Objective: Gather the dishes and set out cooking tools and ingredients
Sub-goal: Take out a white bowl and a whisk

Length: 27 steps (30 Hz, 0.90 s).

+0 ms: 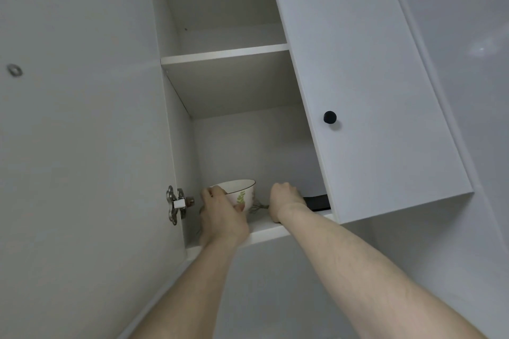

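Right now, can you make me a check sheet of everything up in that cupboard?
Surface: white bottom shelf; upper shelf looks bare.
Job's things: bowl with a leaf print stands upright on the bottom shelf; whisk wires show beside it; a black thing lies half hidden behind the shut door.
Clutter: nothing seen.
Hands: left hand grips the bowl's side; right hand reaches in by the whisk and black thing, its fingers hidden.
Cables: nothing seen.
Surroundings: left door swung open, metal hinge, black knob, pale wall.
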Available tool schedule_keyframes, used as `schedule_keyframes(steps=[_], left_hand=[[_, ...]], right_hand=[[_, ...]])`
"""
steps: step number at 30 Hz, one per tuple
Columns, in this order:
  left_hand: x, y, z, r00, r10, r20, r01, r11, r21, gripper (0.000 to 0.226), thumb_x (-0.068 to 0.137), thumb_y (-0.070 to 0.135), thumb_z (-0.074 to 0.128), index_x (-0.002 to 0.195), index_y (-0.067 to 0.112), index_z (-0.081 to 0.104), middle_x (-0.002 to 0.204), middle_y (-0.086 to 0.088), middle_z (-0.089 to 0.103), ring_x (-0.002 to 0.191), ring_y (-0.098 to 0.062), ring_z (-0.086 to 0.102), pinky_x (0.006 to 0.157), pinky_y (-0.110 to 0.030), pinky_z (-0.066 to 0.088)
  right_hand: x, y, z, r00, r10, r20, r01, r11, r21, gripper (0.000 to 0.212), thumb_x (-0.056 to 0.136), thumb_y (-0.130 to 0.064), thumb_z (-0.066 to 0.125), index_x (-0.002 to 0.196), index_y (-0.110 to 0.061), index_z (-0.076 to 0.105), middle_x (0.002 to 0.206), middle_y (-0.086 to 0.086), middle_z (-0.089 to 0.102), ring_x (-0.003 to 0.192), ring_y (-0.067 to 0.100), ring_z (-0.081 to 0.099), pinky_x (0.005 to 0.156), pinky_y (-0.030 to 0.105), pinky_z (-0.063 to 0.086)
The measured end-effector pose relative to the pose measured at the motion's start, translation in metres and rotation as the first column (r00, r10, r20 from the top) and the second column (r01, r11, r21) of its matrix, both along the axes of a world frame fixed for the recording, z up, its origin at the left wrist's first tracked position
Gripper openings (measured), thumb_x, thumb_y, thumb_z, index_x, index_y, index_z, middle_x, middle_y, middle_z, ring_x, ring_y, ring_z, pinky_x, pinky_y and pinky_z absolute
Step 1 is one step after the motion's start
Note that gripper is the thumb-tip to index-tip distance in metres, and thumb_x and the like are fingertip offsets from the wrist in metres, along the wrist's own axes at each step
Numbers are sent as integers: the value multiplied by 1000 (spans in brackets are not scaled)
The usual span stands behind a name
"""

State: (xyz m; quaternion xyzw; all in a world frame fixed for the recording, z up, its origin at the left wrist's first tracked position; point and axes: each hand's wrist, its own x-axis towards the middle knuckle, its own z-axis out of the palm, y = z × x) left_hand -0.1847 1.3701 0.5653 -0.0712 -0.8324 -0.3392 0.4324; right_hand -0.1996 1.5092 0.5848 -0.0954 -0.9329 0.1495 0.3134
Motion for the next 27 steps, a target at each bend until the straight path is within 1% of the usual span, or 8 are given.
schedule_keyframes(steps=[5, 9, 13, 15, 19, 22, 25, 27], left_hand=[[3, 0, -1, 999, 20, -31, -19, 1000, 11, 31, 94, 26, 66, 116, 12, 47, 125, -8, 42, 114, -39, 55, 79, -46, 47], [6, 0, -2, 998, 13, -62, -12, 1000, 23, 31, 94, 26, 65, 116, 11, 48, 125, -8, 41, 113, -39, 56, 81, -47, 48], [10, 1, -3, 997, 6, -72, -4, 999, 32, 30, 95, 26, 65, 114, 11, 48, 125, -7, 41, 112, -38, 56, 82, -46, 48], [10, 0, -1, 996, 2, -92, 0, 1000, 27, 30, 94, 27, 65, 113, 12, 48, 125, -7, 41, 111, -38, 57, 81, -47, 49], [10, 0, -1, 994, 4, -111, -1, 1000, 28, 29, 94, 28, 65, 112, 14, 48, 125, -6, 41, 109, -38, 58, 78, -47, 49], [11, 0, -2, 991, 0, -131, 5, 999, 37, 28, 93, 26, 67, 111, 15, 48, 124, -5, 41, 107, -38, 57, 75, -46, 49], [12, 1, -4, 986, -25, -165, 33, 998, 45, 29, 91, 21, 69, 109, 12, 49, 123, -7, 43, 104, -40, 58, 80, -46, 49], [13, 1, -5, 978, -60, -199, 69, 997, 41, 29, 90, 18, 71, 107, 12, 49, 122, -7, 44, 101, -39, 59, 79, -45, 48]], right_hand=[[6, 0, -2, 999, -28, 25, 30, 995, -97, 41, 95, -6, 52, 136, -3, 55, 138, 20, 46, 123, 33, 58, 99, 37, 51], [12, -1, -4, 1000, 9, -1, -9, 979, -205, 44, 94, -4, 50, 137, -1, 51, 137, 19, 50, 124, 33, 57, 97, 36, 50], [22, 2, 0, 997, 48, -66, -70, 913, -402, 38, 96, -7, 47, 133, -1, 52, 132, 15, 61, 116, 33, 63, 74, 31, 49], [29, 1, 3, 992, 76, -104, -117, 873, -474, 38, 97, -11, 44, 133, -3, 54, 130, 15, 62, 112, 34, 64, 72, 31, 50], [41, -5, 0, 983, 130, -127, -177, 846, -502, 42, 95, -16, 43, 134, -11, 58, 127, 12, 65, 105, 33, 62, 77, 30, 48], [47, -8, -5, 980, 90, -178, -171, 838, -518, 39, 92, -18, 43, 128, -14, 57, 125, 11, 66, 109, 34, 64, 85, 34, 52], [50, -9, -10, 972, 56, -230, -171, 837, -520, 27, 98, -23, 39, 120, -12, 51, 122, 12, 65, 109, 34, 63, 80, 35, 46], [53, -8, -12, 965, 51, -257, -182, 837, -516, 29, 103, -28, 34, 120, -11, 50, 122, 14, 64, 109, 36, 62, 78, 36, 42]])
